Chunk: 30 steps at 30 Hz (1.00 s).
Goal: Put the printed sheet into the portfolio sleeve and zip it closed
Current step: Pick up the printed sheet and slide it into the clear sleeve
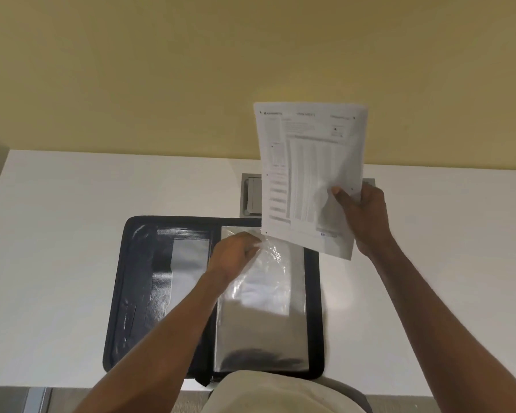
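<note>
A black zip portfolio (131, 293) lies open on the white table, its clear plastic sleeves (268, 311) on the right half. My left hand (236, 251) pinches the top edge of the uppermost sleeve and lifts it, so the plastic crinkles there. My right hand (364, 216) holds the printed sheet (307, 174) upright in the air above the portfolio's upper right corner, gripping it near its lower right edge. The sheet's bottom corner hangs just over the sleeve's top edge. It is outside the sleeve.
The white table (72, 219) stands against a yellow wall (191, 70). A grey cable hatch (251, 195) is set into the table behind the portfolio, partly hidden by the sheet. The table's front edge runs just under the portfolio.
</note>
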{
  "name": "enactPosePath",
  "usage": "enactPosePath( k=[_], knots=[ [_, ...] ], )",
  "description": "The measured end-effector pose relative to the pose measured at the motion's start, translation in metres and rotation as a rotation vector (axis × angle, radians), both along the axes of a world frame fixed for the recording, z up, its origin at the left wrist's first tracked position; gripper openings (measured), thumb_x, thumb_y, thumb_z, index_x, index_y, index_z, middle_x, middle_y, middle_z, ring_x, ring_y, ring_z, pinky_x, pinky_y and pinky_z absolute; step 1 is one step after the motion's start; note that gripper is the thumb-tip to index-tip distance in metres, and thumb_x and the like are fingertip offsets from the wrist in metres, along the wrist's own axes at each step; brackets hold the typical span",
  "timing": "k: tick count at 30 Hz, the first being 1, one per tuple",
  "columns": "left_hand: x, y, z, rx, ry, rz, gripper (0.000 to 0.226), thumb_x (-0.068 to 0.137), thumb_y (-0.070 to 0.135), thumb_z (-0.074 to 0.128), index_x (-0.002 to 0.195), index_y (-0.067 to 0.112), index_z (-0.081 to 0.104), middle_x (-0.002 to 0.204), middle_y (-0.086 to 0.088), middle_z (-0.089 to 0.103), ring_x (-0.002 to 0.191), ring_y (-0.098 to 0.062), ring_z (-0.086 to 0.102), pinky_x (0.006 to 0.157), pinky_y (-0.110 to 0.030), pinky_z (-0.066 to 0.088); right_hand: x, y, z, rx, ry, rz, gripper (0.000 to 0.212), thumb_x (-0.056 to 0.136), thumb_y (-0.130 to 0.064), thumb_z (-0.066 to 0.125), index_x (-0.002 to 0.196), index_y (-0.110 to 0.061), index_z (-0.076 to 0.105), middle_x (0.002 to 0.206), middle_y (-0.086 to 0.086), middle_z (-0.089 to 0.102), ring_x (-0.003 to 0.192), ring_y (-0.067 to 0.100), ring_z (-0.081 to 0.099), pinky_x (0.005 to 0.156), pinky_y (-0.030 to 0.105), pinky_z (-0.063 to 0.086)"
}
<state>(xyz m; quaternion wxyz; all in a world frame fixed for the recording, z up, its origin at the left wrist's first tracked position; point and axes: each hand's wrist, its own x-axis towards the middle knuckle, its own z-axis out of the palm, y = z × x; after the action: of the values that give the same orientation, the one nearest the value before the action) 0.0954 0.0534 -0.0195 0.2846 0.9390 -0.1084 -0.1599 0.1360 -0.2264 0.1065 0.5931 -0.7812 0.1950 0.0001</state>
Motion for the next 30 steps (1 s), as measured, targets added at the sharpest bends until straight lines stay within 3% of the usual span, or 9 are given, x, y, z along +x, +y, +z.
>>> enactPosePath(
  k=[5, 6, 9, 13, 16, 18, 20, 23, 30],
  knots=[
    [-0.016, -0.028, 0.004, -0.065, -0.014, -0.002, 0.026, 0.1, 0.03, 0.065, 0.124, 0.029, 0.074, 0.123, 0.01, 0.074, 0.099, -0.019, 0.072, 0.084, -0.028, 0.052, 0.037, 0.034, 0.006, -0.147, -0.043, 0.174, 0.011, 0.096, -0.022, 0.068, 0.1, -0.015, 0.074, 0.084, -0.007, 0.074, 0.066, -0.006, 0.066, 0.057, 0.011, 0.048],
    [-0.019, -0.033, 0.004, -0.072, -0.029, 0.009, 0.025, 0.1, 0.03, 0.065, 0.123, 0.028, 0.074, 0.123, 0.01, 0.074, 0.1, -0.018, 0.072, 0.085, -0.028, 0.054, 0.041, 0.04, 0.006, -0.18, -0.042, 0.221, 0.007, 0.096, -0.022, 0.067, 0.095, -0.019, 0.074, 0.079, -0.008, 0.072, 0.061, -0.006, 0.063, 0.055, 0.009, 0.045],
    [-0.025, -0.047, 0.007, -0.091, -0.086, 0.056, 0.019, 0.098, 0.023, 0.067, 0.111, 0.026, 0.08, 0.114, 0.011, 0.077, 0.095, -0.015, 0.074, 0.078, -0.023, 0.053, 0.046, 0.054, 0.002, -0.267, -0.063, 0.312, 0.026, 0.096, -0.02, 0.067, 0.074, -0.035, 0.061, 0.058, -0.015, 0.054, 0.043, -0.003, 0.048, 0.044, 0.009, 0.033],
    [-0.028, -0.056, 0.01, -0.054, -0.12, 0.058, 0.014, 0.095, 0.017, 0.066, 0.099, 0.019, 0.08, 0.103, 0.005, 0.078, 0.084, -0.019, 0.073, 0.071, -0.035, 0.06, 0.05, 0.06, -0.008, -0.322, -0.025, 0.38, 0.018, 0.096, -0.02, 0.065, 0.084, -0.007, 0.071, 0.058, 0.0, 0.052, 0.046, 0.008, 0.04, 0.045, 0.019, 0.031],
    [-0.028, -0.058, 0.01, -0.053, -0.121, 0.046, 0.012, 0.093, 0.014, 0.066, 0.095, 0.017, 0.078, 0.103, 0.006, 0.077, 0.082, -0.018, 0.072, 0.068, -0.037, 0.059, 0.051, 0.061, -0.018, -0.326, 0.018, 0.383, 0.015, 0.095, -0.019, 0.065, 0.086, -0.008, 0.07, 0.057, -0.008, 0.053, 0.044, 0.002, 0.044, 0.047, 0.018, 0.032],
    [-0.028, -0.059, 0.011, -0.048, -0.116, 0.037, 0.009, 0.091, 0.012, 0.067, 0.092, 0.016, 0.075, 0.101, 0.006, 0.076, 0.081, -0.018, 0.07, 0.067, -0.037, 0.059, 0.051, 0.062, -0.025, -0.298, 0.047, 0.385, 0.011, 0.095, -0.019, 0.065, 0.099, -0.014, 0.073, 0.067, -0.008, 0.062, 0.051, -0.002, 0.053, 0.049, 0.012, 0.035],
    [-0.029, -0.06, 0.012, -0.039, -0.121, 0.03, 0.01, 0.092, 0.012, 0.066, 0.093, 0.016, 0.075, 0.1, 0.004, 0.075, 0.079, -0.019, 0.07, 0.066, -0.036, 0.059, 0.052, 0.063, -0.035, -0.26, 0.085, 0.368, 0.024, 0.096, -0.021, 0.065, 0.117, -0.012, 0.073, 0.09, 0.001, 0.074, 0.07, 0.005, 0.066, 0.055, 0.009, 0.042],
    [-0.028, -0.064, 0.016, -0.047, -0.118, 0.042, 0.009, 0.094, 0.015, 0.065, 0.093, 0.017, 0.074, 0.098, 0.004, 0.074, 0.078, -0.019, 0.069, 0.064, -0.033, 0.058, 0.055, 0.062, -0.047, -0.179, 0.125, 0.353, 0.032, 0.096, -0.021, 0.067, 0.126, -0.012, 0.071, 0.11, 0.004, 0.076, 0.091, 0.017, 0.074, 0.068, 0.017, 0.053],
    [-0.028, -0.094, 0.028, -0.035, -0.068, 0.007, 0.018, 0.094, 0.021, 0.056, 0.077, 0.016, 0.056, 0.078, 0.0, 0.06, 0.071, -0.023, 0.057, 0.056, -0.034, 0.047, 0.06, 0.058, -0.069, -0.091, 0.176, 0.38, 0.034, 0.097, -0.021, 0.067, 0.131, -0.014, 0.068, 0.122, 0.0, 0.073, 0.094, 0.005, 0.071, 0.07, 0.009, 0.052]
  ],
)
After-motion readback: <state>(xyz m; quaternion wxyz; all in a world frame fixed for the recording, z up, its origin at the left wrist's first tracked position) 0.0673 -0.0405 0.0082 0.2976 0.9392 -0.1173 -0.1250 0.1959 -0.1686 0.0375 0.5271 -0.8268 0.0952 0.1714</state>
